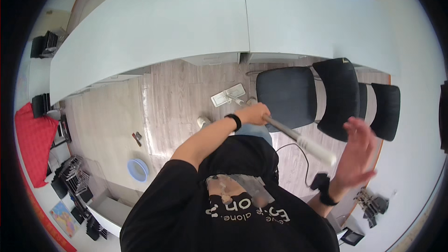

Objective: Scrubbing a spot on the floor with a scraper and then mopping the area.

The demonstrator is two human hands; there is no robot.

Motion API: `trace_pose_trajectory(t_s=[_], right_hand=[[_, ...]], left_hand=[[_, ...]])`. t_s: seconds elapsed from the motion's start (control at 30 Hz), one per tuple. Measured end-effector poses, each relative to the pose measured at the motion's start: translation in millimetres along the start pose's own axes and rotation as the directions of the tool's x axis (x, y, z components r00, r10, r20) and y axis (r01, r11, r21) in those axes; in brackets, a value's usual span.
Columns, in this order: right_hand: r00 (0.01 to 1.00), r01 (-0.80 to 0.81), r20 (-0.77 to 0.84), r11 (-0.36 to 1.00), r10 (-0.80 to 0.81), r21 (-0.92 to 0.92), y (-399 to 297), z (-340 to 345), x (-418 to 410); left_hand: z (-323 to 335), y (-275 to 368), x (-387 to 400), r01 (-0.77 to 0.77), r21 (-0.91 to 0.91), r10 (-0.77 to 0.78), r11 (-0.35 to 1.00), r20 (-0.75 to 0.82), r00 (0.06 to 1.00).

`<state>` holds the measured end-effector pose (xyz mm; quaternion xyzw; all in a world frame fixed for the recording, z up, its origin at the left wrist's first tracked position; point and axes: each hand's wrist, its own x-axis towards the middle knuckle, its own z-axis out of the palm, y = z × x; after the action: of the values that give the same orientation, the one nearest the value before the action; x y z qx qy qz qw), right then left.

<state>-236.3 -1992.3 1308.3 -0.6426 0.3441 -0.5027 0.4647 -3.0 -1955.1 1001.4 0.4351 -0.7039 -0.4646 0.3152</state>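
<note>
My left hand [257,113] is wrapped around the grey pole [283,127] of a flat mop. The mop's white rectangular head [220,98] rests on the wood-look floor in front of my feet, left of a black chair. From my fist the pole slants back to the right and ends in a white grip [318,152]. Beside that grip, my right hand [360,147] is raised with fingers apart and holds nothing; it looks blurred. Part of the pole is hidden behind my left hand.
Black padded chairs [286,96] stand close on the right, by a white wall [413,112]. A long white table [175,21] spans the front. On the floor at left are a blue basin [138,170] and a small brown-handled tool [136,140]. A dark cable [306,161] hangs near my right side.
</note>
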Motion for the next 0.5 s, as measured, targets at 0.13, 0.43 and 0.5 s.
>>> trace_pose_trajectory(t_s=[0.13,0.43,0.5], right_hand=[[0.864,-0.13,0.453,0.967,0.219,-0.22,-25,21,-29],[0.786,-0.148,0.423,0.801,0.451,-0.58,-62,48,-88],[0.73,-0.057,0.53,0.811,0.432,-0.582,-64,87,-123]], left_hand=[[36,14,-25,0.182,0.066,-0.187,0.981,0.077,0.979],[84,27,-105,0.24,0.059,-0.206,0.969,-0.343,0.917],[77,26,-173,0.304,0.043,-0.254,0.952,-0.448,0.857]])
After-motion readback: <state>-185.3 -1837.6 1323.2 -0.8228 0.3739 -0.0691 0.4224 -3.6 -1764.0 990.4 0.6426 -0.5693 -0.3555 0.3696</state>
